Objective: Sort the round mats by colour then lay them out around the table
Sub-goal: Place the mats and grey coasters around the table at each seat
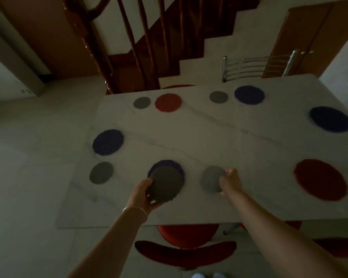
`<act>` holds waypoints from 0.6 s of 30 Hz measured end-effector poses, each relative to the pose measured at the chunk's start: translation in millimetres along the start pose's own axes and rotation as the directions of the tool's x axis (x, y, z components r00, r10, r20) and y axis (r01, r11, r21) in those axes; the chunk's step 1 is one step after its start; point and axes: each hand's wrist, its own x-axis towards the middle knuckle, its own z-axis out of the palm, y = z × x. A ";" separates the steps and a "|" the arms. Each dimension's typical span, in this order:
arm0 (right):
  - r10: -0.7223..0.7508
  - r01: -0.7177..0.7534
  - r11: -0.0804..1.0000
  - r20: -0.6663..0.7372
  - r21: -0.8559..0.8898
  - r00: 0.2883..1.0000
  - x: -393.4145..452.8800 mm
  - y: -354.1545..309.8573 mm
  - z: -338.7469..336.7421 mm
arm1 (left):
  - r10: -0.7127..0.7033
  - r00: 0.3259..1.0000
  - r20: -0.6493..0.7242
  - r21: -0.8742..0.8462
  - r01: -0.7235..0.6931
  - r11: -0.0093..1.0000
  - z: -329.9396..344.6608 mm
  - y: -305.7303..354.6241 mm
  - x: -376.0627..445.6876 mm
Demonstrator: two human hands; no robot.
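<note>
Our left hand (142, 194) grips a small stack of grey mats (166, 184) over the blue mat (166, 163), while just right of it our right hand (230, 180) pinches another grey mat (211, 179) by its rim, seemingly light, floppy felt.

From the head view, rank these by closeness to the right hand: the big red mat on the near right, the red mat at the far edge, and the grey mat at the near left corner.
Measured from the right hand:
1. Large round red mat, near right side of the table.
2. Round red mat, far edge, left of centre.
3. Small round grey mat, near left corner.
</note>
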 end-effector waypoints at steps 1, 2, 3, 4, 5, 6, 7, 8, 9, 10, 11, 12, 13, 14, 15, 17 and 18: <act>-0.004 0.004 1.000 0.001 -0.020 1.000 2.2 1.8 5.6 | -0.006 1.000 -0.018 -0.009 0.005 1.000 -5.4 -4.2 3.9; -0.010 0.010 1.000 -0.009 -0.028 1.000 5.7 4.5 10.4 | -0.009 0.999 -0.033 -0.014 0.008 1.000 -9.4 -6.8 7.8; -0.013 0.013 1.000 -0.021 -0.027 1.000 9.5 7.1 14.0 | -0.008 0.999 -0.039 -0.012 0.008 1.000 -12.0 -8.5 11.7; -0.018 0.017 0.999 -0.028 -0.030 0.999 12.7 9.9 17.3 | -0.008 0.999 -0.040 -0.006 0.008 1.000 -14.1 -11.0 14.8; -0.027 0.026 0.999 -0.033 -0.034 0.999 15.3 12.3 20.0 | -0.008 0.999 -0.042 0.003 0.008 1.000 -16.0 -14.6 17.5; -0.036 0.035 0.999 -0.038 -0.033 0.999 17.7 14.0 22.0 | -0.008 0.999 -0.044 0.014 0.008 1.000 -17.0 -18.6 18.7; -0.046 0.045 0.999 -0.042 -0.024 0.998 20.8 15.3 23.9 | -0.010 0.999 -0.040 0.017 0.011 1.000 -17.5 -22.8 19.1; -0.059 0.058 0.998 -0.043 -0.009 0.997 23.3 15.4 25.0 | -0.015 0.999 -0.035 0.010 0.016 1.000 -17.5 -27.2 19.0; -0.074 0.074 0.997 -0.042 0.001 0.996 25.1 14.7 25.3 | -0.019 0.999 -0.036 -0.002 0.019 1.000 -17.2 -31.5 18.8; -0.094 0.094 0.996 -0.041 -0.006 0.995 26.5 14.2 24.5 | -0.019 0.999 -0.041 -0.005 0.019 1.000 -17.0 -35.6 18.1; -0.122 0.120 0.992 -0.041 -0.049 0.992 26.8 14.4 23.3 | -0.018 0.999 -0.042 0.000 0.018 1.000 -16.5 -38.8 16.7; -0.166 0.160 0.979 -0.038 -0.126 0.985 26.0 14.0 21.3 | -0.016 0.999 -0.036 0.006 0.016 1.000 -16.2 -41.0 15.7; -0.230 0.218 0.950 -0.027 -0.223 0.973 24.3 13.9 18.5 | -0.013 0.999 -0.032 0.005 0.013 1.000 -15.5 -42.9 15.9; -0.305 0.286 0.900 -0.005 -0.329 0.952 22.1 13.1 16.3 | -0.009 0.999 -0.031 -0.001 0.009 1.000 -14.5 -43.1 16.8; -0.370 0.347 0.830 0.034 -0.436 0.928 20.0 11.1 15.2 | -0.005 1.000 -0.030 -0.004 0.005 1.000 -13.5 -42.0 17.6; -0.472 0.428 0.636 0.115 -0.643 0.874 11.3 12.1 2.6 | 0.004 1.000 -0.020 0.004 -0.004 1.000 -4.8 -43.2 12.9; -0.503 0.450 0.527 0.162 -0.721 0.849 6.5 13.4 -7.8 | 0.008 1.000 -0.011 0.010 -0.008 1.000 4.1 -44.1 7.4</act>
